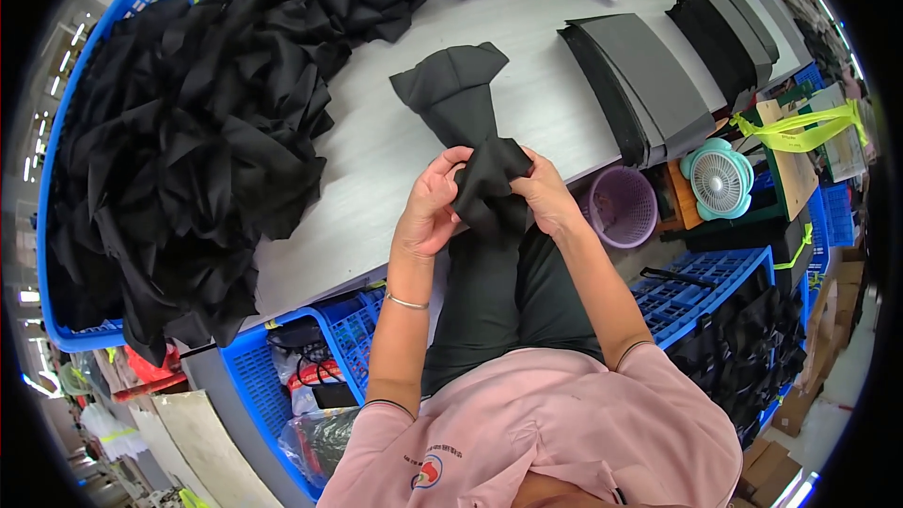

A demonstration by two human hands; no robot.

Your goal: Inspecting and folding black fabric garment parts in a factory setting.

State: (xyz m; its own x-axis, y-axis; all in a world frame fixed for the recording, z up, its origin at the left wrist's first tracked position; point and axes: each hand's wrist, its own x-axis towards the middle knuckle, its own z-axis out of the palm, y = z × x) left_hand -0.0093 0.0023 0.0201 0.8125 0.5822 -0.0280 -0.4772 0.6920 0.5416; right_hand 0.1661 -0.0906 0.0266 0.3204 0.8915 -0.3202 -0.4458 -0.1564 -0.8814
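Note:
A piece of black fabric [458, 94] lies partly on the grey table [367, 150], its wide end spread flat and its near end bunched over the table's front edge. My left hand [431, 200] grips the bunched part from the left, fingers curled. From the right, my right hand [546, 190] pinches the same cloth between thumb and fingers. Folds hide some of the fingertips. To the left rises a big heap of crumpled black fabric pieces [198, 132], spilling onto the table.
Two stacks of flat dark pieces, the nearer stack [649, 80] and the farther stack [729, 33], sit on the table's right. Beyond the front edge are a purple basket [621, 209], a small turquoise fan [720, 181] and a blue crate [701, 296]. Another blue crate [254, 367] stands left of my legs.

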